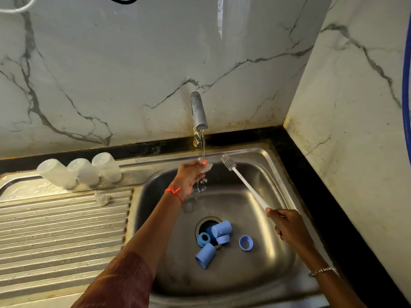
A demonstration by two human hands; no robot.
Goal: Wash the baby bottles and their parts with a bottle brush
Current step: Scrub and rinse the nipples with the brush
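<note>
My left hand holds a small clear teat under the stream running from the tap. My right hand grips the white handle of the bottle brush, whose grey bristle head points up and left over the basin. Several blue caps and collars lie around the drain in the steel sink. Three clear bottles stand upside down at the back of the draining board, and another clear teat lies just in front of them.
The ribbed steel draining board stretches to the left of the basin. Marble walls close in behind and on the right, with a black counter strip along the sink's edge. A blue hose hangs at the far right.
</note>
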